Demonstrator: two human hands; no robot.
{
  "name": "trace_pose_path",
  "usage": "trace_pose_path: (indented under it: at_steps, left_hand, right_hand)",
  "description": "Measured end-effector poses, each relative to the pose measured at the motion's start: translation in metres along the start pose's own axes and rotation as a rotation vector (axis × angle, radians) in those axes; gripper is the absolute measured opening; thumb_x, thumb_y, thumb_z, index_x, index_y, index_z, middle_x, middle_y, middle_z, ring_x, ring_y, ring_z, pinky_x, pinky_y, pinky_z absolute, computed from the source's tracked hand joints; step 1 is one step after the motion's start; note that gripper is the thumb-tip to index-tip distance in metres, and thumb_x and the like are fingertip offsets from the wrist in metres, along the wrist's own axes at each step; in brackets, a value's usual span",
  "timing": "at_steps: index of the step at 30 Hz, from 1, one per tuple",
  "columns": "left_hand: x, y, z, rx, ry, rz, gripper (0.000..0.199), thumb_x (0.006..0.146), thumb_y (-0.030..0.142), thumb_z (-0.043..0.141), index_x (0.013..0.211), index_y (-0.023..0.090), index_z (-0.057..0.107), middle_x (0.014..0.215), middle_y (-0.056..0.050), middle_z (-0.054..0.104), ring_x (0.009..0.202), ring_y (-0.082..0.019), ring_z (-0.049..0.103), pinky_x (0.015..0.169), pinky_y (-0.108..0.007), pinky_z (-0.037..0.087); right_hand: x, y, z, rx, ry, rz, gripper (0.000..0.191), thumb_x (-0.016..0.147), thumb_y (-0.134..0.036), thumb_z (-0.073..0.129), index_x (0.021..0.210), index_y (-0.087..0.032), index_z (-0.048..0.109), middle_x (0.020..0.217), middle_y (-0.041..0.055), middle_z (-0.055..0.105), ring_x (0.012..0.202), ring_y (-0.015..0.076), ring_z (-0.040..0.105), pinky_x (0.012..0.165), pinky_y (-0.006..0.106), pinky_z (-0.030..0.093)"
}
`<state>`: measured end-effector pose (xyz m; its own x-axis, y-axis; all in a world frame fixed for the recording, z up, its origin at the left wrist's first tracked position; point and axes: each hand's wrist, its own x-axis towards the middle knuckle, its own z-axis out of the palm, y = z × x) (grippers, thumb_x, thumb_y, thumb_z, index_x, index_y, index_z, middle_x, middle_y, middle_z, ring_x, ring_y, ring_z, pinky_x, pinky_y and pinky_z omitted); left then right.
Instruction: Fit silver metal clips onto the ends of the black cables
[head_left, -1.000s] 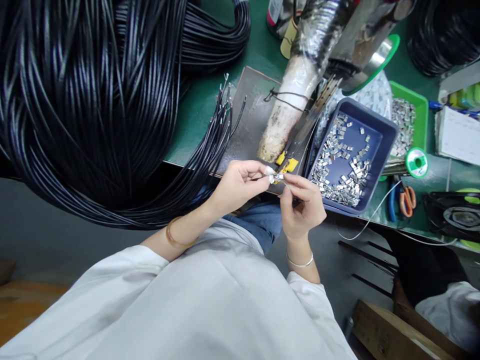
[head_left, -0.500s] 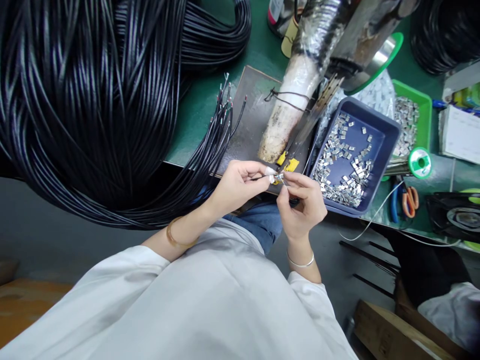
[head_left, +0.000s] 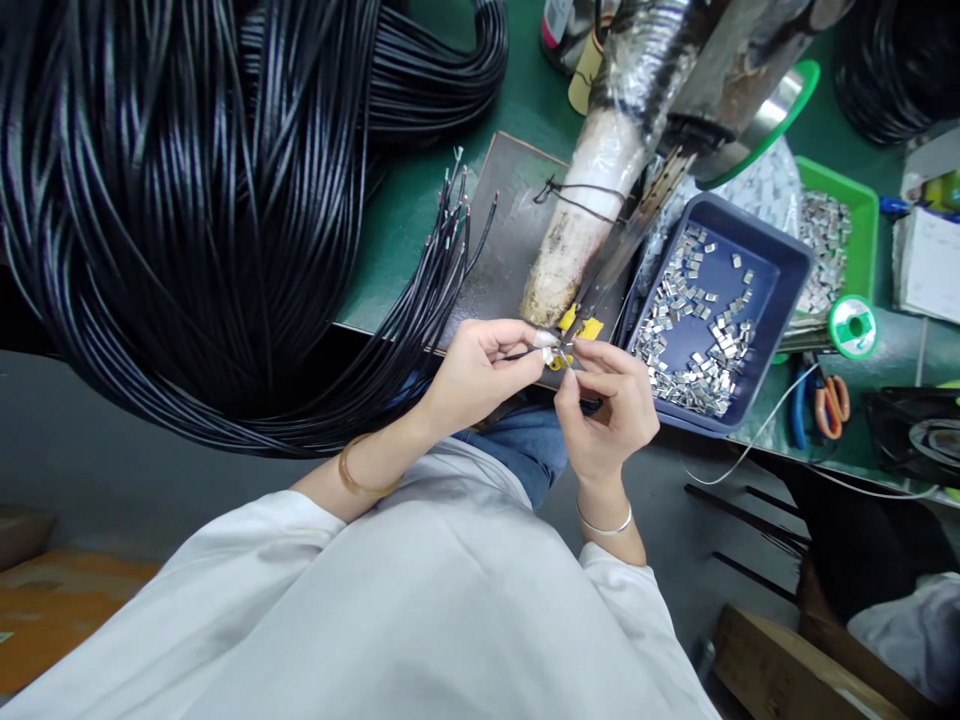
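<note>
My left hand (head_left: 476, 372) pinches the stripped end of a thin black cable (head_left: 517, 354) between thumb and forefinger. My right hand (head_left: 609, 408) meets it just to the right, fingertips closed on a small metal clip (head_left: 561, 357) at the cable's tip. Both hands hover at the bench's front edge, right under the yellow-tipped end of a wrapped soldering tool (head_left: 592, 225). A blue tray (head_left: 780, 300) holding several loose metal clips lies just right of my right hand.
A huge bundle of black cables (head_left: 187, 200) hangs at the left, its stripped ends (head_left: 454, 200) fanned over a dark plate (head_left: 510, 230). A green tray (head_left: 855, 215), solder spool (head_left: 853, 327), orange-handled scissors (head_left: 829, 405) and a fan (head_left: 922, 440) stand on the right.
The hands stay together at the cable tip, with only small finger shifts. The view has drifted slightly, moving the bench things a little right.
</note>
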<state>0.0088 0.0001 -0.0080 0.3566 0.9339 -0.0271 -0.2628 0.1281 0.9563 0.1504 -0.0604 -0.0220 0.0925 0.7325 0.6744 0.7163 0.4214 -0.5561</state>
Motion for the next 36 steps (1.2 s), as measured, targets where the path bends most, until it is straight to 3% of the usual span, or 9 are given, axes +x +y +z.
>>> trace_pose_path:
  at_steps: [5, 11, 22, 30, 36]
  left_hand:
    - [0.0001, 0.0041, -0.0006, 0.028, -0.004, 0.001, 0.006, 0.073, 0.015, 0.069, 0.07, 0.012, 0.074, 0.056, 0.004, 0.057, 0.052, -0.004, 0.047, 0.051, -0.015, 0.039]
    - [-0.001, 0.0042, -0.0016, 0.118, -0.01, -0.021, 0.008, 0.073, 0.014, 0.067, 0.072, 0.01, 0.074, 0.054, 0.005, 0.053, 0.051, -0.004, 0.04, 0.049, -0.016, 0.033]
    - [-0.0034, 0.0079, -0.0014, 0.155, -0.009, -0.057, 0.011, 0.073, 0.019, 0.068, 0.074, 0.011, 0.075, 0.059, 0.002, 0.058, 0.052, -0.006, 0.044, 0.05, -0.018, 0.035]
    - [-0.0058, 0.0034, 0.0001, 0.202, 0.007, -0.037, 0.008, 0.073, 0.02, 0.07, 0.072, 0.013, 0.075, 0.053, 0.003, 0.05, 0.048, -0.005, 0.036, 0.045, -0.019, 0.028]
    - [-0.0081, 0.0071, 0.0029, 0.2, 0.022, 0.002, 0.01, 0.074, 0.018, 0.067, 0.075, 0.011, 0.074, 0.056, 0.003, 0.052, 0.048, -0.004, 0.032, 0.043, -0.017, 0.023]
  right_hand:
    - [0.0019, -0.0024, -0.0006, -0.01, 0.001, -0.009, 0.02, 0.081, -0.004, 0.066, 0.091, -0.02, 0.06, 0.109, 0.0068, 0.071, 0.102, 0.0173, 0.071, 0.081, 0.033, 0.066]
    - [0.0003, -0.0005, -0.0005, -0.046, -0.006, 0.0, 0.017, 0.083, -0.006, 0.065, 0.091, -0.02, 0.061, 0.105, 0.0048, 0.073, 0.095, 0.015, 0.072, 0.07, 0.026, 0.063]
    - [0.0017, -0.0061, 0.0002, -0.048, 0.029, -0.004, 0.018, 0.081, -0.006, 0.066, 0.089, -0.02, 0.06, 0.105, 0.0057, 0.073, 0.096, 0.0158, 0.071, 0.072, 0.027, 0.063]
    - [-0.0007, -0.0022, -0.0022, -0.067, -0.011, 0.029, 0.016, 0.084, -0.01, 0.065, 0.093, -0.022, 0.062, 0.106, 0.0036, 0.073, 0.093, 0.0151, 0.072, 0.063, 0.024, 0.06]
    - [0.0018, -0.0049, -0.0016, -0.086, 0.008, 0.004, 0.021, 0.082, -0.009, 0.069, 0.097, -0.023, 0.066, 0.107, 0.0036, 0.072, 0.094, 0.0156, 0.072, 0.068, 0.026, 0.063]
